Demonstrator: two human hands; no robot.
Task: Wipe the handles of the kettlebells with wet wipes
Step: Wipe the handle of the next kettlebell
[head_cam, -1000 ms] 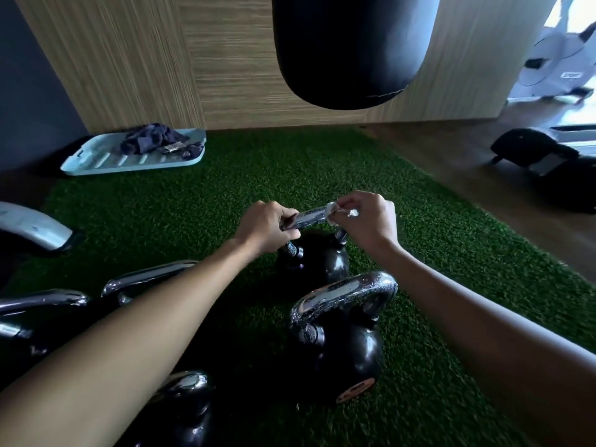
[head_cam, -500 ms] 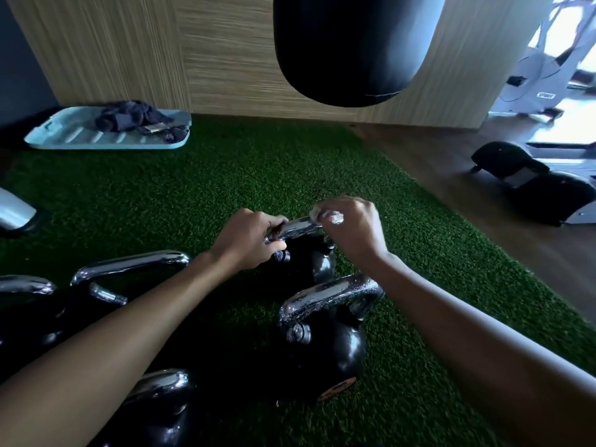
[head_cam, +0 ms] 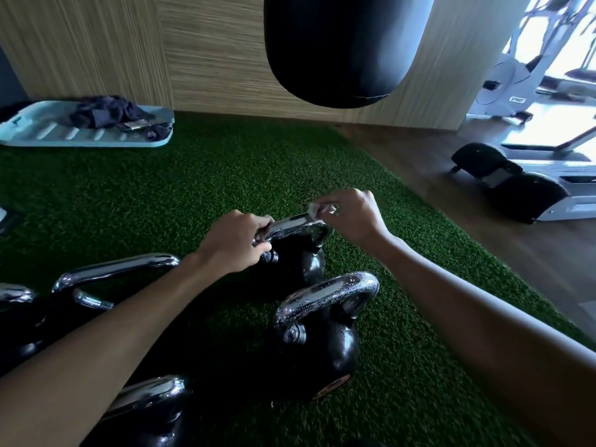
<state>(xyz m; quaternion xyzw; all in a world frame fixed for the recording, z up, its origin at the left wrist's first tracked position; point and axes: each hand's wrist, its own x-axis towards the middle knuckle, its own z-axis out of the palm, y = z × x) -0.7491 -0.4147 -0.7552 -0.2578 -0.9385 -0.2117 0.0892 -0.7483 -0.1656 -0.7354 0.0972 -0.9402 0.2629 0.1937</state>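
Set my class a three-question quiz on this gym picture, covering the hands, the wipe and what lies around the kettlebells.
1. True or false: the left hand grips the far kettlebell handle.
2. The wet wipe is pinched by: A) the left hand; B) the right hand; C) neither.
3. Fill in: the dark cloth lies on a pale blue ____.
Key: 1 true; 2 B; 3 tray.
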